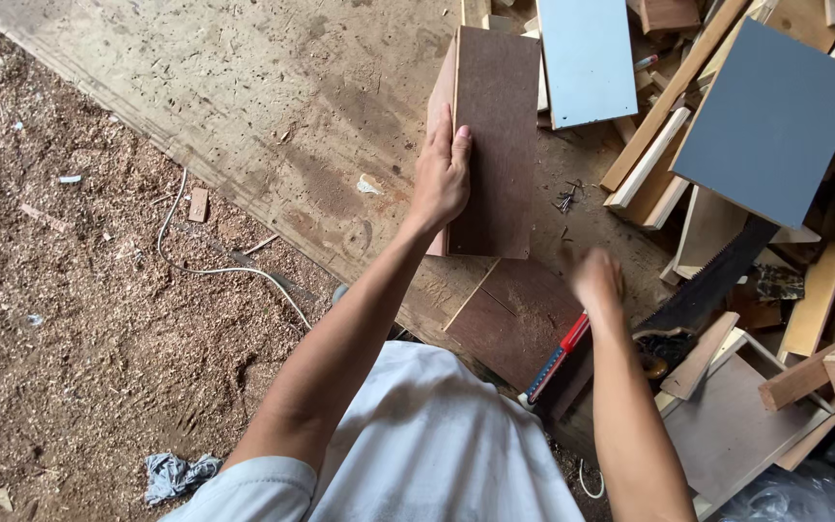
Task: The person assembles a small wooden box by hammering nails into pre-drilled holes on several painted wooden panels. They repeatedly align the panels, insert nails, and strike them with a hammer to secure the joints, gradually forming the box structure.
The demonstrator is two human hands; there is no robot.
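My left hand (444,174) grips the left edge of a dark brown wooden box-like panel (497,135) that stands on a worn plywood sheet (273,116). My right hand (597,278) is blurred, fingers curled, hovering just right of the panel's near corner; I cannot tell whether it holds anything. Below it lie a second brown board (514,319) and a red and blue tool (555,360). A few small nails (566,198) lie on the plywood beside the panel.
A hand saw (707,285) lies to the right among a pile of wood offcuts, with a pale blue panel (587,58) and a grey panel (770,121). Sawdust covers the floor at left, with a white cable (215,266) and a grey rag (174,476).
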